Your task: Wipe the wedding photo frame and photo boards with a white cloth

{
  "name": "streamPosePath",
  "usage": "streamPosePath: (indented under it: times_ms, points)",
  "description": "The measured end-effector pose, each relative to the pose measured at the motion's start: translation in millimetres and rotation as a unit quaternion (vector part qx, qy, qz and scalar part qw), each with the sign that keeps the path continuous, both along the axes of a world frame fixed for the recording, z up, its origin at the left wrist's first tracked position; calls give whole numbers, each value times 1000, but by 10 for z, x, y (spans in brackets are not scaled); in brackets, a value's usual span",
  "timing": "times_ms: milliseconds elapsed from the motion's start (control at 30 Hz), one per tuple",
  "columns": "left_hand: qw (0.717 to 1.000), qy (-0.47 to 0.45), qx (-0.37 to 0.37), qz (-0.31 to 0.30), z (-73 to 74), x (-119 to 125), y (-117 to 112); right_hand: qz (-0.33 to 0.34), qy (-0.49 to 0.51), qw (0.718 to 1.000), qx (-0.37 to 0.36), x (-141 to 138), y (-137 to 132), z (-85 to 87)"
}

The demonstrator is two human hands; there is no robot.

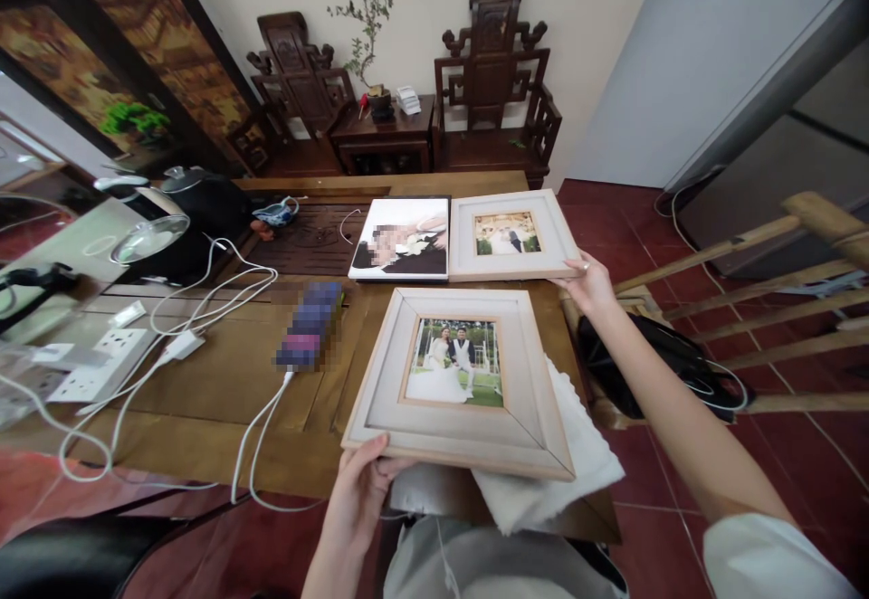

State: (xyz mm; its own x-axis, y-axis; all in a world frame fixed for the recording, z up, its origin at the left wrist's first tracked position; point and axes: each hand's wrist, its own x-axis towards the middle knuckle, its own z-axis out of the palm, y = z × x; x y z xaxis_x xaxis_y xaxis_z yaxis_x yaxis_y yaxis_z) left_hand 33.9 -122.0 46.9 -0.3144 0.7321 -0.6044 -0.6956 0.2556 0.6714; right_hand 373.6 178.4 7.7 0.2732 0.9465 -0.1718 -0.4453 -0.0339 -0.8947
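My left hand (361,488) grips the lower left corner of a pale wooden picture frame (521,400), thumb on top and fingers underneath. Its wide mat surrounds a wedding photo of two people on a lawn. Farther back, my right hand (589,284) pinches the near right corner of a second pale picture frame (553,230), which lies on the table with a smaller wedding photo inside. Touching that frame's left side is a dark-edged photo panel (400,235). A white cloth (584,450) sticks out from beneath the nearer frame at the table's edge.
A charging phone (309,326) and a white power strip (112,364) with tangled cables occupy the wooden table's left part. Behind them stand a black kettle (204,205) and a small blue-and-white pitcher (277,212). At right is a wooden chair (733,309) holding a black bag (652,368).
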Motion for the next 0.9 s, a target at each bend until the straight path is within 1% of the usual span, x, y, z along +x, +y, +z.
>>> streamPosePath:
  times_ms: [100, 167, 200, 267, 333, 400, 467, 500, 533, 567, 633, 667, 700, 767, 833, 900]
  points:
    - [1000, -3, -11, -7, -10, -34, 29, 4, -81, 997, -2, 44, 4, -2]
    - [1000, 1, -7, -14, -27, -60, 40, -16, -156, 987, 15, 56, -118, 34]
    - [1000, 3, -3, -21, -38, -70, 43, -28, -198, 979, 37, 52, -244, 74]
    - [1000, 6, 4, -31, -56, -80, 48, -32, -280, 954, 101, 27, -640, 205]
    - [999, 6, 8, -33, -62, -74, 54, 30, -357, 918, 170, -9, -1197, 384]
    - [1000, 3, 12, -29, -52, -53, 64, 85, -421, 875, 222, -47, -1816, 546]
    - [1000, 0, 19, -19, -32, -26, 75, 107, -443, 848, 269, -88, -2385, 613]
    - [1000, -1, 22, -14, -21, -15, 81, 113, -456, 833, 293, -114, -2623, 599]
    - [1000, -3, 25, -11, -10, -5, 86, 120, -476, 808, 325, -145, -2822, 554]
    - [1000, -5, 26, -9, -2, 1, 90, 140, -500, 778, 353, -184, -2981, 485]
    - [1000, -7, 27, -11, 10, 2, 95, 161, -550, 728, 377, -280, -3189, 313]
    - [1000, -9, 26, -13, 14, -2, 97, 154, -568, 711, 384, -334, -3247, 228]
    - [1000, -11, 26, -14, 17, -7, 98, 133, -579, 703, 391, -390, -3283, 155]
    - [999, -17, 23, -15, 23, -20, 101, 79, -587, 699, 401, -501, -3312, 54]
    - [1000, -21, 15, -11, 24, -29, 106, 41, -600, 690, 403, -600, -3316, 10]
    - [1000, -23, 14, -2, 18, -29, 111, 29, -627, 673, 392, -677, -3317, -8]
